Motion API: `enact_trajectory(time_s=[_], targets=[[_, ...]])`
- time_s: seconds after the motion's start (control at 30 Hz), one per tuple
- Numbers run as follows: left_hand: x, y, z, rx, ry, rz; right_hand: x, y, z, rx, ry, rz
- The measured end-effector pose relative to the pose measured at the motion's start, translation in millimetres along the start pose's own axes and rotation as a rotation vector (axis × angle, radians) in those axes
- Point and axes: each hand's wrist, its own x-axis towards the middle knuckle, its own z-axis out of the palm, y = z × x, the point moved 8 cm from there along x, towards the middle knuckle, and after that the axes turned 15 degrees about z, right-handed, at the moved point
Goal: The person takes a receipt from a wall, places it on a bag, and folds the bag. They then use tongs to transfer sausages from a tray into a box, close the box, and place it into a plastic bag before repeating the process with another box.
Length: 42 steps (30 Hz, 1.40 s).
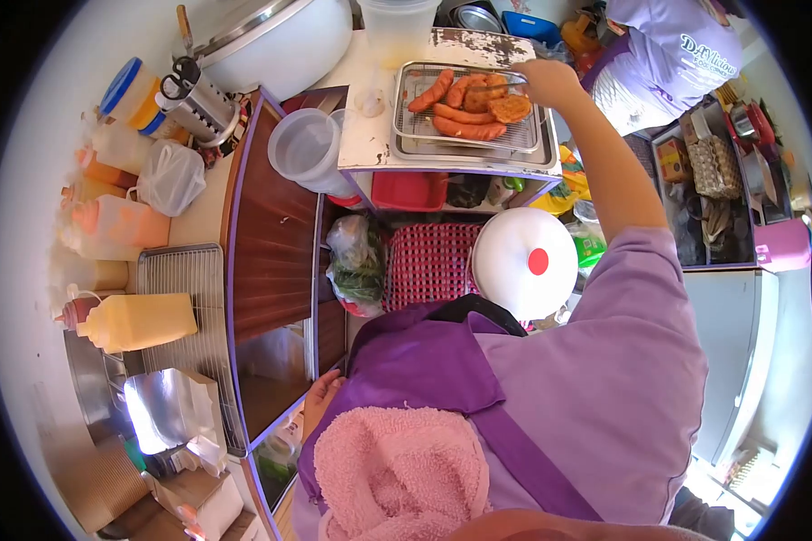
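Note:
My right hand [550, 83] is closed round the handle end of metal tongs [501, 84], at the right side of a rack tray [404, 117]. The tongs reach over the food on the tray. Several red sausages [469, 129] lie on the wire rack, with browned patties [511, 109] beside them. My left hand [323, 393] hangs low by the edge of the side counter, partly hidden by the apron; its fingers show only in part, and I cannot make out whether it holds anything.
Clear round tubs [304, 144] stand left of the tray. A white round lid with a red spot [525, 263] is below it. Sauce bottles [149, 322] and an empty wire rack [185, 270] lie on the left counter. Another person [672, 54] stands at the upper right.

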Motion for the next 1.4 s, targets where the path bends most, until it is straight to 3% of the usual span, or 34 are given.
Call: enact_trajectory(time_s=[0.07, 0.1, 0.2, 0.23, 0.3, 0.37, 0.4, 0.43, 0.47, 0.5, 0.53, 0.57, 0.6, 0.67, 0.73, 0.9, 1.4], targets=[[5.4, -11.5, -12.1, -0.040, 0.001, 0.034, 20.0, -9.0, -5.8, -0.065, -0.003, 0.003], [5.9, -14.4, -15.2, -0.047, 0.009, 0.035, 25.8, -16.8, -11.5, -0.038, 0.117, -0.072], [2.9, -13.0, -16.9, 0.027, 0.016, 0.085, 49.3, -42.1, 0.5, -0.044, 0.077, -0.186], [-2.0, -8.4, -13.4, 0.085, 0.023, 0.088, 49.7, -58.2, -1.4, -0.026, 0.097, -0.343], [-5.3, 0.6, -8.5, 0.134, 0.046, 0.098, 56.2, -77.2, 8.5, -0.133, 0.067, -0.378], [-7.9, 13.9, 4.3, 0.257, -0.123, 0.202, 55.0, -105.7, 3.5, -0.347, -0.034, -0.415], [-13.2, 25.4, 4.5, 0.513, -0.135, 0.370, 75.1, -105.0, 22.7, -0.310, -0.007, -0.342], [-3.8, -3.8, -15.1, 0.469, -0.116, 0.363, 91.0, -102.5, 42.1, -0.173, 0.056, -0.288], [9.2, -36.6, -30.6, 0.369, -0.148, 0.351, 86.8, -115.7, 33.9, -0.088, 0.137, -0.388], [3.6, -32.0, -28.3, 0.412, -0.133, 0.288, 78.5, -126.8, 52.7, -0.417, 0.073, -0.561], [2.2, -24.0, -23.5, 0.489, -0.104, 0.326, 105.2, -119.9, 90.5, -0.285, 0.691, -0.721], [1.2, -18.9, -22.4, 0.540, -0.094, 0.331, 100.0, -124.7, 78.5, -0.370, 0.400, -0.650], [1.6, -15.8, -21.9, 0.587, -0.107, 0.323, 117.0, -127.0, 99.8, -0.435, 0.262, -0.638], [-1.6, -14.0, -24.4, 0.503, -0.100, 0.256, 142.8, -125.7, 131.7, -0.479, 0.181, -0.577], [3.2, -19.9, -32.5, 0.491, -0.068, 0.280, 111.5, -148.2, 84.3, -0.517, 0.190, -0.650], [-6.5, -27.2, -31.0, 0.462, -0.073, 0.290, 96.9, -156.1, 71.9, -0.685, 0.127, -0.735], [-11.8, -37.6, -37.4, 0.544, -0.067, 0.282, 88.4, -174.2, 50.9, -0.669, 0.125, -0.739]])
